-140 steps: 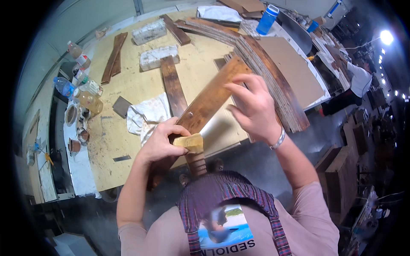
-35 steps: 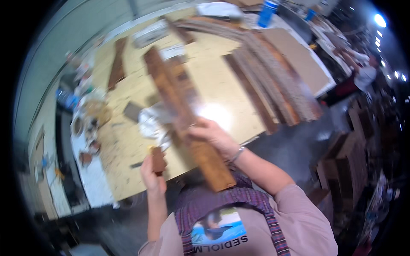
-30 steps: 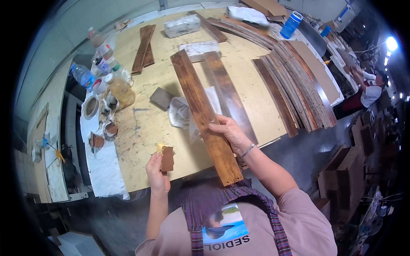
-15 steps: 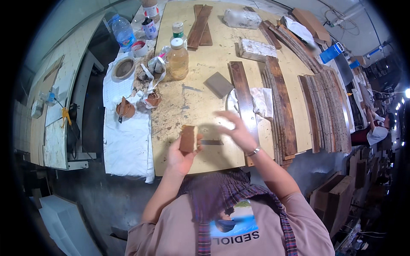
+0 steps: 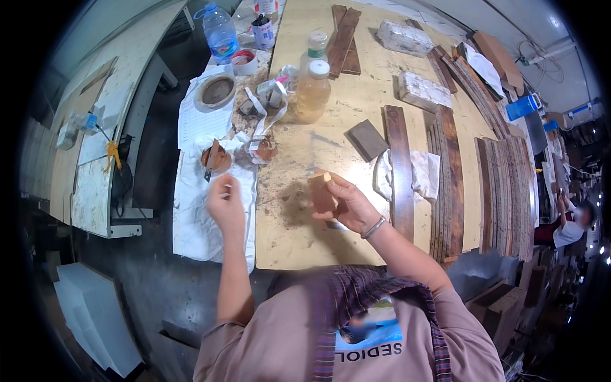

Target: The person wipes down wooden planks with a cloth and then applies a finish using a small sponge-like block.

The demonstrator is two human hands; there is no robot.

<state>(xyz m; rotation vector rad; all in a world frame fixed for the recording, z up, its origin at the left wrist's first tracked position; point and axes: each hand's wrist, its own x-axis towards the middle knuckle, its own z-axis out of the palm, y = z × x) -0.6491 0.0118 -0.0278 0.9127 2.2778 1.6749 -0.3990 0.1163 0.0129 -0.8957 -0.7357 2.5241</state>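
Note:
My right hand point(image 5: 347, 202) grips a small block point(image 5: 323, 194) with a brown face and a pale yellow edge, above the front of the table. My left hand point(image 5: 226, 198) is just in front of a round tub of brown paste point(image 5: 223, 164); its fingers look bent but are smeared by motion. A flat scraper point(image 5: 212, 160) leans across the tub's rim. Beside it sits a second, plastic-wrapped tub of brown stuff point(image 5: 264, 150). Both tubs stand at the white cloth point(image 5: 197, 219). A dark brown plank point(image 5: 398, 184) lies to the right, over a crumpled rag point(image 5: 425, 172).
A grey flat block point(image 5: 367, 141) lies near the plank. Bottles of yellowish liquid point(image 5: 313, 99), a water bottle point(image 5: 219, 35) and a round dish point(image 5: 216, 91) stand at the back left. Stacked boards point(image 5: 503, 197) and white-wrapped bricks point(image 5: 425, 90) occupy the right side.
The small block has passed from my left hand to my right. My left hand has moved left toward the tub with the scraper. The view has shifted slightly.

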